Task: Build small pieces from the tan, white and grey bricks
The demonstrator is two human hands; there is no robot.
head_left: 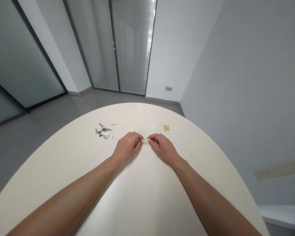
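Note:
Between my two hands, just above or on the white table, is a small, thin, pale yellow strip. My left hand pinches its left end, and my right hand pinches its right end. The fingertips cover both ends, so its full shape is hidden. To the left lies a loose pile of small grey, black and white pieces. A short yellowish strip rests apart from that pile. Beyond my right hand are yellow-tan flat pieces, and a white flat piece lies beside them.
The table's rounded far edge curves ahead of my hands. Past it are grey floor, glass panels with blinds and a grey wall on the right.

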